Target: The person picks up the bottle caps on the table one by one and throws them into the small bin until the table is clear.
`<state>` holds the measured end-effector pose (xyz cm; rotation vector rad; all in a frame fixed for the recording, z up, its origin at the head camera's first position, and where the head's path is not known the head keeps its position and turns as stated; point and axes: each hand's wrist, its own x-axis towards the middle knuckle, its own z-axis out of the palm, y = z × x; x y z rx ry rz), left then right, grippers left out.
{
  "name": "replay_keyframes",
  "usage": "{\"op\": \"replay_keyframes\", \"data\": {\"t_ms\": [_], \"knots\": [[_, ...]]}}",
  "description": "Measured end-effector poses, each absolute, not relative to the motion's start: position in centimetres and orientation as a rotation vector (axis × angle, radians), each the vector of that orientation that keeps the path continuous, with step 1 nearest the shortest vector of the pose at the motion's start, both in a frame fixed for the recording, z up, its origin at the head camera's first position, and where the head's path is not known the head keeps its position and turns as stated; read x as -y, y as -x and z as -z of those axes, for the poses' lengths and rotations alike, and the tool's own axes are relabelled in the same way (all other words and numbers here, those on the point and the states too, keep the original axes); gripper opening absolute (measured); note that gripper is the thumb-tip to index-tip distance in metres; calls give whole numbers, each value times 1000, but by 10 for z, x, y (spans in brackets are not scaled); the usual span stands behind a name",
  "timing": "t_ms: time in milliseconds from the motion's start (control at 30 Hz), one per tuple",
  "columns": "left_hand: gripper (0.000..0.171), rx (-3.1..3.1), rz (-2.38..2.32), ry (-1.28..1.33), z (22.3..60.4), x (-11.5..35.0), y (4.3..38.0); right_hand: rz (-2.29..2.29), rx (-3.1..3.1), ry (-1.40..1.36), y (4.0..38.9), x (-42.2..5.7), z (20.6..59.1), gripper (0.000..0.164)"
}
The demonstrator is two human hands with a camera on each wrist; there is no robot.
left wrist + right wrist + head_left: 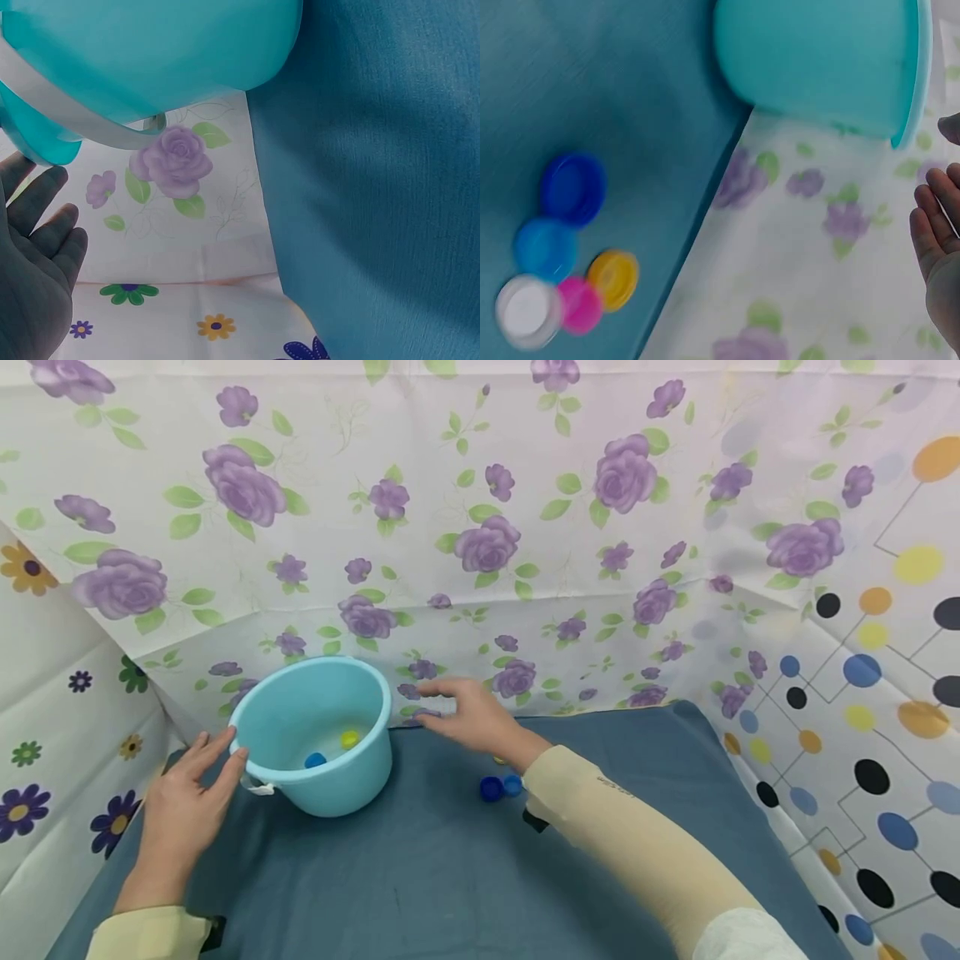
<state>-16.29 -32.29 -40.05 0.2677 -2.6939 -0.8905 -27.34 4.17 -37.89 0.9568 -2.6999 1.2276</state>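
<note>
A light-blue bucket [337, 785] stands on the dark blue cloth, with a blue cap [315, 760] and a yellow cap [350, 739] lying inside. At its left rim, my left hand [183, 802] touches the edge beside the white handle [75, 112], fingers extended. My right hand [476, 718] is held in the air to the bucket's right, apart from it, with nothing between thumb and fingers. Below the right hand lie a dark blue cap [574, 190], a lighter blue cap [546, 250], an orange-yellow cap [613, 280], a pink cap [580, 305] and a white cap [529, 311].
Dark blue cloth [450, 877] covers the table. A flowered sheet [450, 610] hangs behind it, a dotted sheet [862, 760] stands on the right, and another flowered sheet [60, 760] is on the left.
</note>
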Motion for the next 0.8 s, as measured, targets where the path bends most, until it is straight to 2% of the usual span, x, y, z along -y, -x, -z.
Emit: {"op": "replay_keyframes", "data": {"t_ms": [367,800], "knots": [[55,2692,885,-267,400,322,163,-1190,2710,-777,278,-110,403,40],[55,2692,889,-264,401,324,163,-1162,2775,-616,273,-166,443,41]]}}
